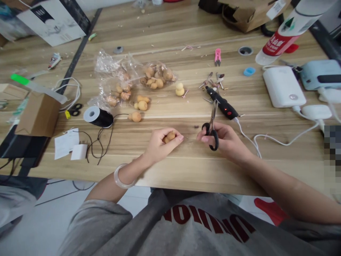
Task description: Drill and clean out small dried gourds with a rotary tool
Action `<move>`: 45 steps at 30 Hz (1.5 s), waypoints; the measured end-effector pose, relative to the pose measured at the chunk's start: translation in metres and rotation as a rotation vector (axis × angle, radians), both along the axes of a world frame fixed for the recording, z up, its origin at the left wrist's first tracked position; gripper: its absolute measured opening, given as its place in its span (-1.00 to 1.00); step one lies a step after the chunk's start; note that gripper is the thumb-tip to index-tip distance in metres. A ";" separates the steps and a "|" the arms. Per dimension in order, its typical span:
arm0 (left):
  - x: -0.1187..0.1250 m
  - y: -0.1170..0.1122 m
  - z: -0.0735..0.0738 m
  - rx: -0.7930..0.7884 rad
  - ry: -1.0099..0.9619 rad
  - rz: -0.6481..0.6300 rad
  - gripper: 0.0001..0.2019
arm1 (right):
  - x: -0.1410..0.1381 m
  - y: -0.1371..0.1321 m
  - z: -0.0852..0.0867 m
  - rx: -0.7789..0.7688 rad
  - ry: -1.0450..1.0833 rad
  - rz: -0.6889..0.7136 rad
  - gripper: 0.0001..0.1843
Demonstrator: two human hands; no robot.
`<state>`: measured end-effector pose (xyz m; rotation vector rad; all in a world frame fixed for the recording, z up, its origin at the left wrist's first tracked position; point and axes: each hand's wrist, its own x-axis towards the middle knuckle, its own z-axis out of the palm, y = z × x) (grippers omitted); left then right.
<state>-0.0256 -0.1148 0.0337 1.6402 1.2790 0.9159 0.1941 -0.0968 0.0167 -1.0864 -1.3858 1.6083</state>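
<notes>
Left hand (161, 145): fingers curled, grasping small dried gourd (169, 136) over wooden table (191, 170) | right hand (226, 142): fingers through black-handled scissors (212, 132), blades up | tip: firm, steady hold, blades clear of fingertips

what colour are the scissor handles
Black, on the scissors in the right hand; the head view shows them best.

Clear plastic bag (106, 62): on the wooden tabletop (186, 170), holding dried gourds (158, 76).
Black cord spool (98, 117): before the bag, to its left.
</notes>
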 end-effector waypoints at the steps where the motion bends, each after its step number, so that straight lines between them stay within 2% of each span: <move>1: 0.001 0.000 0.000 -0.019 -0.003 -0.010 -0.78 | 0.000 -0.001 0.000 -0.012 0.020 -0.007 -0.60; 7: 0.002 -0.002 0.000 0.057 0.092 -0.064 -0.80 | -0.002 -0.010 0.003 -0.035 0.092 0.039 -0.65; 12: 0.004 -0.005 -0.004 0.139 0.136 -0.088 -0.83 | -0.009 -0.017 0.001 -0.024 0.099 0.085 -0.58; 20: 0.008 -0.009 -0.012 0.289 0.156 -0.128 -0.85 | -0.012 -0.021 -0.003 0.007 0.076 0.082 -0.50; 28: 0.008 -0.010 -0.012 0.274 0.137 -0.137 -0.85 | -0.013 -0.021 -0.002 0.032 0.045 0.070 -0.52; 30: 0.009 -0.009 -0.009 0.210 0.110 -0.135 -0.85 | -0.012 -0.021 -0.002 0.022 0.055 0.074 -0.53; 32: 0.009 -0.007 -0.006 0.080 0.062 -0.134 -0.83 | -0.012 -0.020 -0.001 -0.006 0.075 0.080 -0.54; 36: 0.010 -0.004 -0.005 -0.402 -0.229 -0.170 -0.69 | -0.009 -0.015 -0.001 -0.067 0.103 0.033 -0.54; 38: 0.010 -0.003 -0.008 -0.575 -0.420 -0.196 -0.60 | -0.008 -0.012 -0.002 -0.072 0.088 -0.035 -0.54; 41: 0.009 -0.003 -0.012 -0.672 -0.612 -0.237 -0.57 | -0.006 -0.008 -0.004 -0.049 0.053 -0.123 -0.55; 45: 0.010 -0.003 -0.012 -0.760 -0.725 -0.311 -0.59 | -0.006 -0.005 -0.007 -0.044 0.051 -0.166 -0.56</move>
